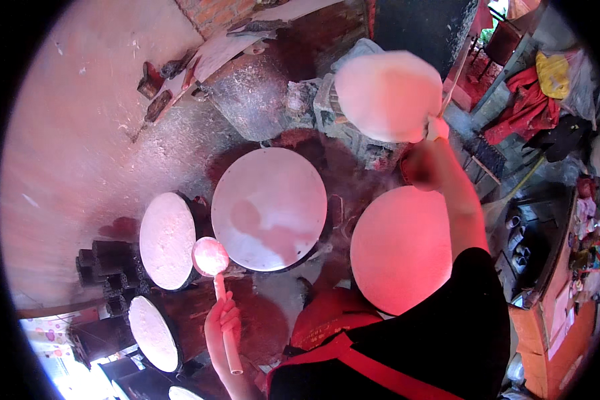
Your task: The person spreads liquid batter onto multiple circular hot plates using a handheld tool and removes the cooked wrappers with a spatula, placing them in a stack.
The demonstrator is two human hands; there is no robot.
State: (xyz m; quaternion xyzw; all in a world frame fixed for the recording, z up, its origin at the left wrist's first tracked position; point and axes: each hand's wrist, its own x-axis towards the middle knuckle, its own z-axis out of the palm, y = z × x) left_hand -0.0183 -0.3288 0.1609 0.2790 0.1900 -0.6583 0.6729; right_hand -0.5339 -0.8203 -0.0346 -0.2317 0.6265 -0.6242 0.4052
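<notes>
My left hand [223, 321] is closed round the long pale handle of a ladle [210, 257], whose round bowl points away from me. Beyond it is a wide round pan [247, 180] with a smooth, shiny, pale surface and small marks along its rim. My right arm stretches far out to the right. At its end my right hand [437, 128] grips the near edge of a large, thin, pale round disc [387, 97], blurred in part; its kind is unclear. Under that forearm lies another wide pale round surface [397, 250], partly covered by my arm.
White-topped round pans [167, 240] stand at the left, with another round pan [153, 333] nearer me. Dark stacked cylinders [113, 260] are beside them. A dusty wall [93, 133] rises at the far left. Red and yellow cloths or bags [537, 100] and an orange cabinet [547, 347] are on the right.
</notes>
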